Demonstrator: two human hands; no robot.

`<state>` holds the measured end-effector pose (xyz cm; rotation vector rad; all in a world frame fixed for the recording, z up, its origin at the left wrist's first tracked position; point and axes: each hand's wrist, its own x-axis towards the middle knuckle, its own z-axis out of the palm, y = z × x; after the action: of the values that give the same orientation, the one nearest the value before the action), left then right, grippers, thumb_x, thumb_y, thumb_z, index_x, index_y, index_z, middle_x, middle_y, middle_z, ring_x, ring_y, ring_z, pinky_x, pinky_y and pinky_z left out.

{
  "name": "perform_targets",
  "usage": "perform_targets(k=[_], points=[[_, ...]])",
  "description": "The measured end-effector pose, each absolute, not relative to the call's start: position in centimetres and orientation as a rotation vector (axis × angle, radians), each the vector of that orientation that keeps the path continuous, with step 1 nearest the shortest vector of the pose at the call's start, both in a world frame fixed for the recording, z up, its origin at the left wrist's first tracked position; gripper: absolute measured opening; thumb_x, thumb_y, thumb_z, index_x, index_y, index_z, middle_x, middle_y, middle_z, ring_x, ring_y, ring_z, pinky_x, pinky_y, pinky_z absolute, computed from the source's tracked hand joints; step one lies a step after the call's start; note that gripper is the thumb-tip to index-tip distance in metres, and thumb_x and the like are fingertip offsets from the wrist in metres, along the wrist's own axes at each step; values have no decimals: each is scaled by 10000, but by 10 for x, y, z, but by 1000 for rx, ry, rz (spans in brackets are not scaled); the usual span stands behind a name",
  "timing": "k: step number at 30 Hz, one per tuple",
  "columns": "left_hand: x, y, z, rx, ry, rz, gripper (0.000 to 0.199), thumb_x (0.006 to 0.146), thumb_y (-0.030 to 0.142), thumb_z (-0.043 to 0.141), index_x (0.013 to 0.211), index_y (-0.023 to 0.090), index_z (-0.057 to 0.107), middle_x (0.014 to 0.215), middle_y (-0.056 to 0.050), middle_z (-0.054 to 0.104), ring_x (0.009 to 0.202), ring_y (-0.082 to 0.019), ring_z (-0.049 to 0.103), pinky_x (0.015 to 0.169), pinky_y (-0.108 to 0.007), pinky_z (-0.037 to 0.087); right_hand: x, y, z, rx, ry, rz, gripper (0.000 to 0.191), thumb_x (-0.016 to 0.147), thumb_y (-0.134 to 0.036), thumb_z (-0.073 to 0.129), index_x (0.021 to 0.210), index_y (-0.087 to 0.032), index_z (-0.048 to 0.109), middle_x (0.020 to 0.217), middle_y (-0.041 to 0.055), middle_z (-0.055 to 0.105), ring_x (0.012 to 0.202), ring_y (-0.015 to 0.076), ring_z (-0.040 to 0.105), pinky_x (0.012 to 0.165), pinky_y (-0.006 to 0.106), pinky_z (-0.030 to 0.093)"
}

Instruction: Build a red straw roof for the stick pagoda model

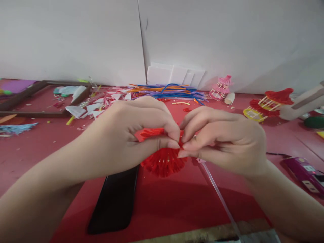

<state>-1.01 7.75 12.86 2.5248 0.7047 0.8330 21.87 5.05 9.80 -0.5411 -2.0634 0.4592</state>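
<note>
A round, ruffled red pipe-cleaner piece [164,163] is held up over the red tabletop, its fuzzy folds fanning out below my fingers. My left hand [141,131] pinches its upper edge between thumb and fingertips. Close against it, my right hand [220,138] is closed too, thumb and fingertips pressed on the same red edge. The fingertips nearly meet, so the exact spot they grip is hidden. Beneath my left wrist lies a black phone [113,202]. A thin, pale translucent stick [219,192] slants down from under my right hand.
Pipe cleaners [167,91] in blue, orange and purple lie along the wall, beside paper scraps [93,106]. Small tiered models, one pink [221,87] and one red and yellow [269,104], stand behind. A brown frame [45,113] is left; a purple power strip [303,175], right.
</note>
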Motion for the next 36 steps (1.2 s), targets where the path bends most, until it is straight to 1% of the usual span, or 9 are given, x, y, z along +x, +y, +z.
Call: perform_targets(k=[3,7,9,13,15,19,24,30,36], points=[[-9,77,128,2578,646,793,178,893,217,623,812,330,734,862,24,766,942,-231,707,876,-371,572,226,51,98,-492,-2174,535,119,912,-132,705,860,-227,754,895,19,762,896,156,729,806,329,635],[-8,77,128,2593,676,792,181,915,253,612,805,330,733,860,27,770,964,-235,706,910,-380,560,233,49,93,-550,-2201,471,220,968,-101,580,981,-227,759,982,51,765,984,182,731,851,368,633],[-8,77,127,2606,738,851,166,948,289,591,882,333,737,916,30,775,976,-229,706,927,-371,554,235,46,88,-574,-2102,289,220,936,-88,621,983,-254,759,962,38,773,959,199,733,857,407,631],[-9,76,124,2615,947,860,232,1008,371,516,1178,337,671,1183,41,747,1086,-224,700,963,-351,544,237,38,75,-637,-1972,-9,207,861,-83,735,937,-275,751,930,16,786,915,219,725,827,428,626],[-11,75,121,2616,1010,799,270,1004,440,515,1211,333,651,1231,42,736,1109,-247,703,935,-357,553,238,34,68,-655,-2013,-52,183,859,-83,739,922,-255,747,923,21,789,919,217,719,810,409,630],[-14,73,115,2622,1075,708,358,916,555,612,1191,331,661,1198,32,749,1050,-283,722,873,-384,566,238,32,55,-659,-2053,-105,149,855,-94,750,888,-238,737,883,11,785,889,197,711,789,373,637],[-12,72,113,2601,1050,676,280,889,465,633,1138,342,669,1119,62,772,930,-241,749,804,-346,568,237,35,48,-625,-2094,-113,115,858,-99,752,848,-211,733,886,19,778,905,183,693,815,347,622],[-10,69,115,2566,1120,641,247,887,399,583,1116,356,665,1111,89,769,931,-222,748,823,-333,561,237,33,54,-675,-2201,-199,174,952,-93,624,958,-168,781,942,56,789,983,196,664,895,341,587],[-8,67,113,2576,1139,661,262,908,400,559,1146,348,655,1138,65,760,962,-238,741,830,-356,562,237,31,48,-659,-2183,-235,169,949,-80,623,966,-165,769,934,53,789,956,188,689,867,335,604]])
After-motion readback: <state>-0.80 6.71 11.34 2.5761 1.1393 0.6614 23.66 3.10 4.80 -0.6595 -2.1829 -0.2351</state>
